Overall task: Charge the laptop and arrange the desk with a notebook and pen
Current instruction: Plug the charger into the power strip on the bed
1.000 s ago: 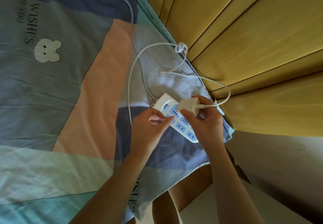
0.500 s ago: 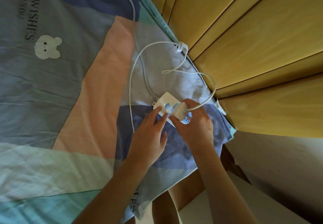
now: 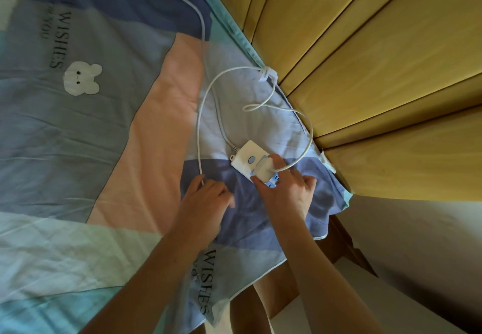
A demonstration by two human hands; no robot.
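Observation:
A white power strip [image 3: 247,157] with a blue button lies on the patchwork bed sheet [image 3: 78,125] near the bed's right edge. A white charger adapter [image 3: 264,170] sits on the strip's sockets, and my right hand [image 3: 284,190] grips it from the near side, covering most of the strip. Its thin white charging cable [image 3: 309,135] loops away toward the headboard and back across the sheet. My left hand [image 3: 206,198] rests on the sheet left of the strip, fingers curled on that thin cable where it ends at the hand.
The strip's thicker grey cord [image 3: 202,33] runs to the top of the view. A white cable tie [image 3: 266,74] bunches the thin cable by the wooden wall panels [image 3: 378,73]. The sheet's corner hangs over the bed edge above a pale floor [image 3: 417,255].
My right hand has brought the adapter down onto the power strip. My left hand has left the strip and moved left to the thin cable on the sheet.

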